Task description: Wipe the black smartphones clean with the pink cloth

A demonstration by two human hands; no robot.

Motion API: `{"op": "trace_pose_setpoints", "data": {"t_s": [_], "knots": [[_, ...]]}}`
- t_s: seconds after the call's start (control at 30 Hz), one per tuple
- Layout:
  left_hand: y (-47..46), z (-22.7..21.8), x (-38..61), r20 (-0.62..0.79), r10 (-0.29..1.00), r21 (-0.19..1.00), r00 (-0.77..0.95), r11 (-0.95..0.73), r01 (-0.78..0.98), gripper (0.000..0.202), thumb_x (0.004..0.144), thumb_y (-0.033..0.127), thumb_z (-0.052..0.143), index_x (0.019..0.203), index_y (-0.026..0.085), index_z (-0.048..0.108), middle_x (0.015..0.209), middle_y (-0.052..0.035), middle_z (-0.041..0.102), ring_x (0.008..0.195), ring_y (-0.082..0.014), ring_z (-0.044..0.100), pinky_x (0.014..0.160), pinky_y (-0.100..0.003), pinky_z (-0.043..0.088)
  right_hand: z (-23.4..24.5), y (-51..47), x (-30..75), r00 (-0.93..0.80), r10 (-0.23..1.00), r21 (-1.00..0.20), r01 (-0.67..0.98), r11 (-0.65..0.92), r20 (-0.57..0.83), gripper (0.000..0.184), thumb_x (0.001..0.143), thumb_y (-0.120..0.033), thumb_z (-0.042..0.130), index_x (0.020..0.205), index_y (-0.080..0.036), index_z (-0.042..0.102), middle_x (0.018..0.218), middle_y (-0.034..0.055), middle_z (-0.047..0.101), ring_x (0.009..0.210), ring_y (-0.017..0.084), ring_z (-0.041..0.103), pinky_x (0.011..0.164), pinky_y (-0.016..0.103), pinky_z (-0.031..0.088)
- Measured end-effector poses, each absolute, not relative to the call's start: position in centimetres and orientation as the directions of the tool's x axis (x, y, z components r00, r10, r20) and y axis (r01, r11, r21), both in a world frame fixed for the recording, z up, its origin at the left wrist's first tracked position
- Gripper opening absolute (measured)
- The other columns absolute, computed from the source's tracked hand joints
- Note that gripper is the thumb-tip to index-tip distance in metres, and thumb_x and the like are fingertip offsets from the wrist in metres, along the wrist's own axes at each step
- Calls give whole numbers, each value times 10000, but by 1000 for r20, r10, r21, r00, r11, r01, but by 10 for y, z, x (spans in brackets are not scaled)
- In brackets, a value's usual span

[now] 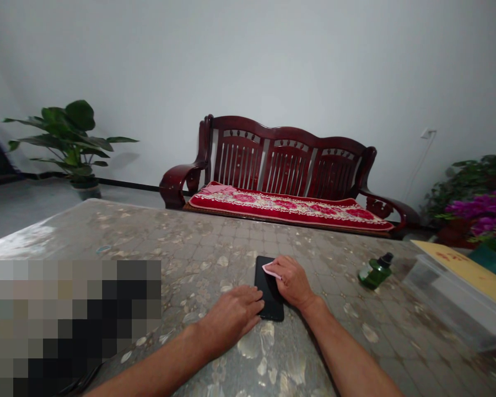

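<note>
A black smartphone [270, 292] lies flat on the table, its dark face up. My left hand [237, 309] is at the phone's left edge, fingers bent against its side and thumb near the lower corner, holding it in place. In my right hand [293, 281] is a small pink cloth [271, 270], pinched under the fingers and pressed to the upper right part of the phone. Most of the cloth is hidden by the hand.
A green bottle with a black cap [375, 271] stands to the right on the patterned tablecloth [149, 231]. Farther right is a clear plastic box [450, 298] with a yellow sheet [471, 270] on it. A wooden bench [287, 160] stands beyond the table. A blurred patch covers the lower left.
</note>
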State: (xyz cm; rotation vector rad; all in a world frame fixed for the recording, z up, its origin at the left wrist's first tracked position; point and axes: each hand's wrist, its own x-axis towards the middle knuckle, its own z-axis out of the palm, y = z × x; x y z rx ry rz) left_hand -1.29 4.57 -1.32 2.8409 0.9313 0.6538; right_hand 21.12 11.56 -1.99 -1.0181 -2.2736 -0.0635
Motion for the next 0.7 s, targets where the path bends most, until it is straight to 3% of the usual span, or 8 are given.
{"op": "trace_pose_setpoints", "data": {"t_s": [0.17,0.37,0.7], "knots": [[47,-14,-13,376,575,205,727,-816,540,182,919,193,650,1099,182,674,1217,-86,706,1131,-251,667,1034,-386,510,-21,116,213,-411,710,-155,796,585,572,343,855,-25,509,996,-237,740,893,57,658,869,208,547,777,317,407],[47,-14,-12,372,575,211,729,-817,537,158,912,188,654,1069,180,671,1181,-86,714,1102,-250,674,1002,-380,524,-19,114,210,-510,662,-231,669,707,549,389,810,4,495,1006,-230,737,899,49,652,870,197,554,793,310,424],[45,-12,-12,385,578,217,719,-814,539,120,941,198,615,1050,185,665,1154,-82,713,1087,-234,670,1002,-359,508,-21,116,212,-507,643,-239,648,723,574,401,823,-6,477,1023,-233,741,898,55,660,874,199,557,798,315,440]]}}
